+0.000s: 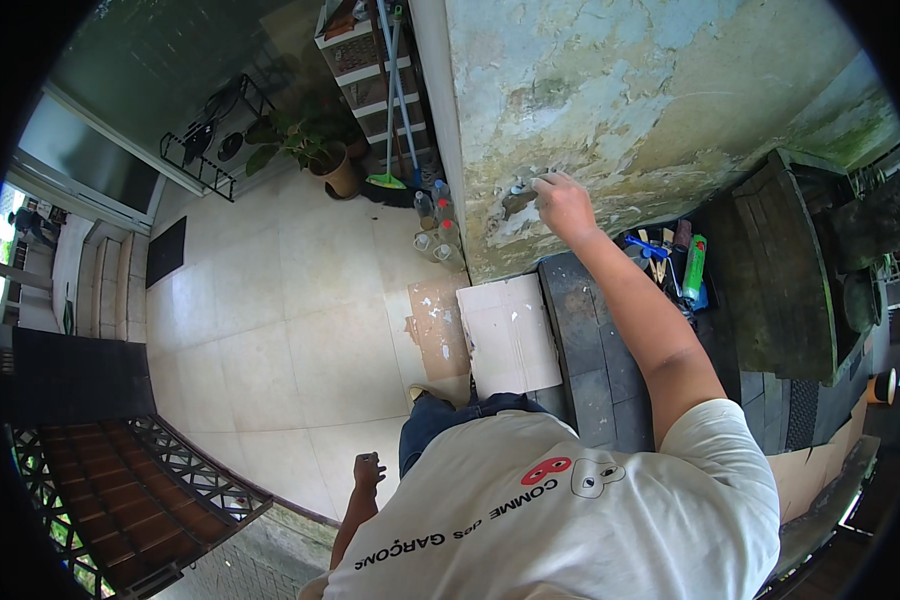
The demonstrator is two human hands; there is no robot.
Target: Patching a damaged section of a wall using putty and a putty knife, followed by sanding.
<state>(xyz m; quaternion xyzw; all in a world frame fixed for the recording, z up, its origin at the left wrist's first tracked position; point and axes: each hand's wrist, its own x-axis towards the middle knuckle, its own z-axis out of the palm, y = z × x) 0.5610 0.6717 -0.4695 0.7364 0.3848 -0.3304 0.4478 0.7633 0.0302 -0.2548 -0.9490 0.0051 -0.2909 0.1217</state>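
Nearest is the back and shoulder of a white cotton T-shirt [590, 520], worn over blue denim trousers [425, 430]. The left hand [368, 472] hangs beside the body over the pale floor, its fingers bent; whether they hold anything I cannot tell.

Beyond the feet, a flat off-white cardboard sheet [515, 335] lies beside a brown sheet flecked with white flakes [438, 325], both near the foot of the wall. To their right is a dark grey tiled ledge [600, 345], with a bright green cylindrical tube [695, 268] and a blue-handled tool [646, 246] among the clutter behind it.

Above the ledge, the right arm reaches out to a peeling, blue-and-yellowish painted wall [610, 110]. The right hand [567, 207] is at its surface, fingers curled together around what may be something small and pale, too small to make out. A rough grey-brown bare patch [518, 206] lies just left of those fingertips, its long axis slanting slightly up toward them; the right hand is by far the nearer, the left well apart.

Farther off stand clear plastic bottles [442, 212], a green-headed broom [385, 182] and a brown plant pot [340, 177].
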